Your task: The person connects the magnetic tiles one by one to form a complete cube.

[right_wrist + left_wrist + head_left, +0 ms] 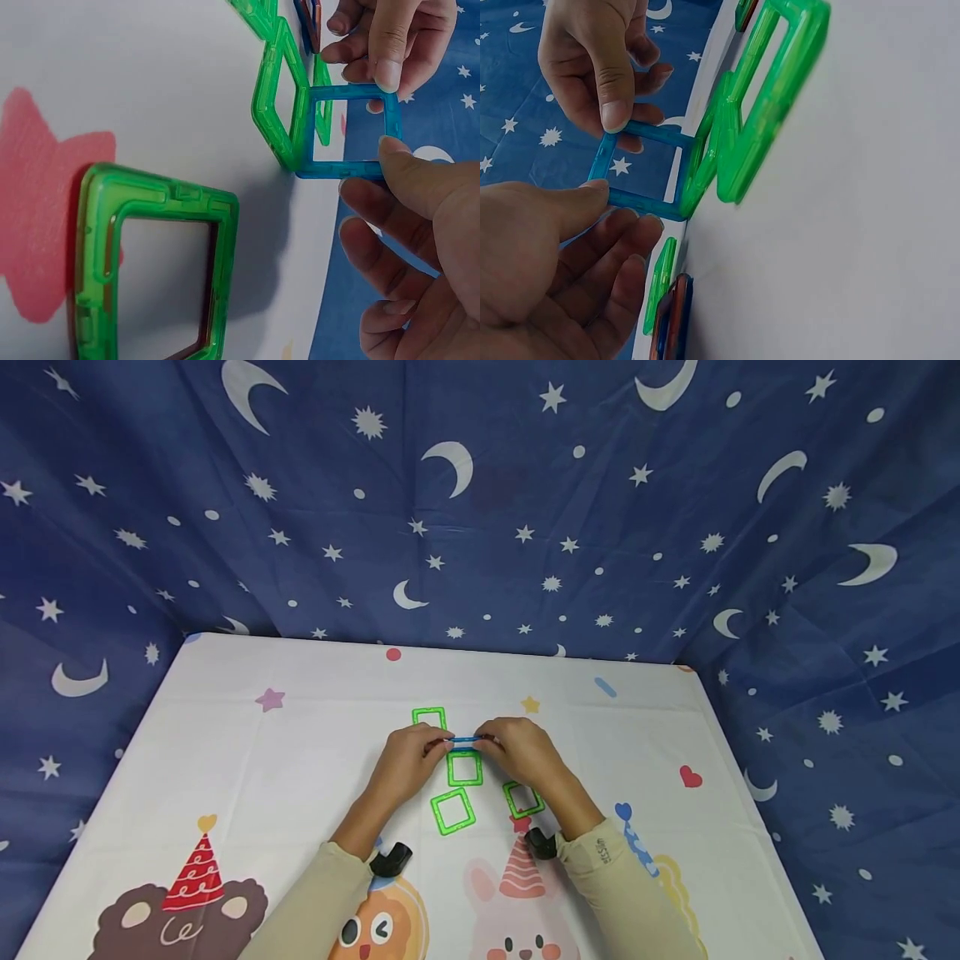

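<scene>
A dark blue fabric backdrop (510,485), creased and printed with pale moons and stars, is hung around the table. Below it, a smooth white tablecloth (337,735) is spread, with cartoon animals printed along its near side. Both arms are covered by beige sleeves (622,893).

By the left hand (408,762) and the right hand (525,750), one corner each is pinched between thumb and fingertips, the grip nearly closed and the other fingers loosely bent.

Four green square frames of glossy, translucent plastic with rounded corners are laid about: one (428,710) beyond the left hand, one (450,770) between the hands and slightly nearer, one (437,817) just nearer than that, tilted, and one (528,814) under the right wrist.

A blue square frame (337,170), also translucent, is held upright between the hands by its two upper corners; its lower edge is set against the far edge of the green frame between them.
</scene>
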Demonstrator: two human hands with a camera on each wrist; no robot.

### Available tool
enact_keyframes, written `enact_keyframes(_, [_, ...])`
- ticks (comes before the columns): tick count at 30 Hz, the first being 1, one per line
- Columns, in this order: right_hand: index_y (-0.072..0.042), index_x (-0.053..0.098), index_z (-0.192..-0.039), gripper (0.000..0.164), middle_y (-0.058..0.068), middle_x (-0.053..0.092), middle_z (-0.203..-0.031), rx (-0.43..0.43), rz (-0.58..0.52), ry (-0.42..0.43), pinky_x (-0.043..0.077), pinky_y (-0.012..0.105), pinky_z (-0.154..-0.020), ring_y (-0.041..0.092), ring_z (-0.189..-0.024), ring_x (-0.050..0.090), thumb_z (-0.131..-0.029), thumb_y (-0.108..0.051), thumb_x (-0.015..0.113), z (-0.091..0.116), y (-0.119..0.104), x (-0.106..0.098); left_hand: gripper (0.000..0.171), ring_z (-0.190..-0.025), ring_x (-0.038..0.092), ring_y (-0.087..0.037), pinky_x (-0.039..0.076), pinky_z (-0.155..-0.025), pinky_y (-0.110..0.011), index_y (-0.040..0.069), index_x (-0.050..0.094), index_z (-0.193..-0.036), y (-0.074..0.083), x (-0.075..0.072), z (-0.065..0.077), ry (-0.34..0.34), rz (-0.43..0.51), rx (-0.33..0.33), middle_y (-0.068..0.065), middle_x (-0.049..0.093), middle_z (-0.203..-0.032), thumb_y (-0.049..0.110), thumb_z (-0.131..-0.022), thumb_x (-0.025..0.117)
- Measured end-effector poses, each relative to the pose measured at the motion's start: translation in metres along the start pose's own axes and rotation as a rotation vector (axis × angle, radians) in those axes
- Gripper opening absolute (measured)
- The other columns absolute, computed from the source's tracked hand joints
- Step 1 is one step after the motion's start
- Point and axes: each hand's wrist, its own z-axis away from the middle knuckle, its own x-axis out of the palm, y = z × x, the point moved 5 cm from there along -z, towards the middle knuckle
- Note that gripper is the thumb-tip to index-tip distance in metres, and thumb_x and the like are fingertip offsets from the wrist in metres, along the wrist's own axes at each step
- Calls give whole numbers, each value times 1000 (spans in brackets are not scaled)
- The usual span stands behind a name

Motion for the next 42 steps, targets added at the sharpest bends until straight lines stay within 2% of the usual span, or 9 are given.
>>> enact_keyframes(12, [-19, 78, -109, 18, -5, 75, -94, 46, -52, -4, 52, 28, -71, 6, -78, 63, -98, -31, 70, 5, 4, 0, 18, -78, 61, -6, 50, -69, -23, 13, 79, -111, 2, 0, 0, 25, 3, 13, 2, 74, -96, 20, -96, 73])
enact_keyframes(19, [-21, 78, -111, 18, -6, 75, -97, 126, -84, -15, 53, 29, -73, 8, -79, 63, -97, -31, 71, 13, 15, -3, 18, -78, 59, -6, 49, -70, -23, 15, 79, -112, 2, 0, 1, 13, 19, -24, 3, 72, -94, 22, -96, 73])
enact_keyframes(24, [-21, 78, -109, 17, -6, 75, -96, 141, -82, -4, 53, 31, -74, 9, -80, 63, -97, -30, 72, 20, 24, -6, 18, -77, 58, -7, 48, -69, -22, 15, 80, -111, 2, -1, 1, 19, 28, -31, 3, 71, -94, 22, -96, 73])
enact_keyframes(29, [-21, 79, -107, 15, -7, 74, -93, 156, -90, -3, 52, 31, -74, 9, -78, 61, -96, -30, 73, 27, 34, -7, 16, -82, 63, -7, 53, -72, -24, 14, 80, -110, 3, -1, 1, 25, 46, -34, 1, 74, -99, 20, -95, 74])
enact_keyframes(35, [-18, 79, -106, 19, -8, 73, -89, 165, -92, -41, 52, 30, -74, 6, -75, 60, -95, -33, 74, 36, 45, -4, 18, -88, 70, -11, 58, -79, -31, 13, 79, -112, 2, 1, 1, -1, 58, -43, -2, 78, -106, 20, -97, 72])
enact_keyframes(42, [-19, 79, -100, 18, -11, 68, -85, 159, -121, -146, 50, 30, -76, 8, -77, 56, -87, -31, 82, 46, 59, 2, 18, -90, 71, -12, 58, -81, -33, 13, 79, -112, 2, 1, 1, -16, 70, -48, -2, 79, -106, 19, -97, 71])
